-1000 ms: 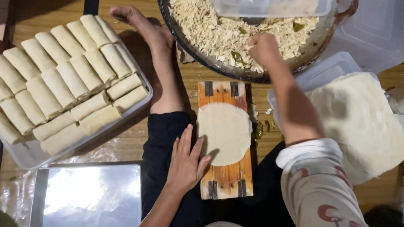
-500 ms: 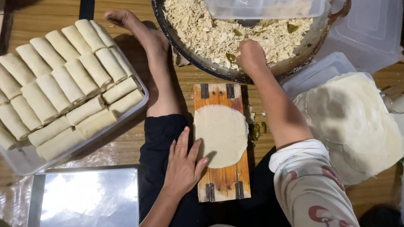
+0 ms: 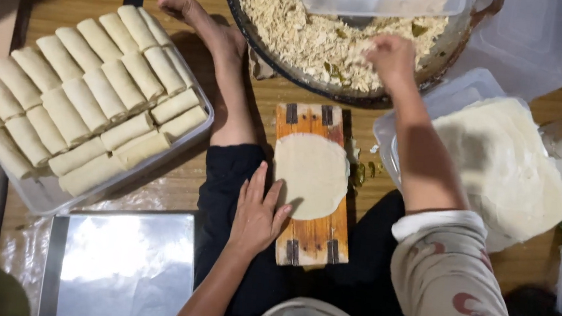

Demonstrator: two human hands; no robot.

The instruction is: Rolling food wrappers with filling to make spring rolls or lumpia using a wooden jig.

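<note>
A dark bowl (image 3: 289,76) is filled with shredded filling (image 3: 307,33), and pale rolls (image 3: 80,104) are packed in a tray (image 3: 36,200). The right hand (image 3: 390,57), moved rightward since earlier, is cupped in the filling; any grip is hidden. The left hand (image 3: 258,214) is laid flat and open beside the wrapper (image 3: 311,176) on the wooden board (image 3: 311,240).

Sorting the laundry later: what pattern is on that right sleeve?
Beige with red floral shapes, white cuff; sleeve, head view.

r hand (image 3: 390,57) in filling (image 3: 307,30), l hand (image 3: 258,214) by wrapper (image 3: 311,175).
</note>
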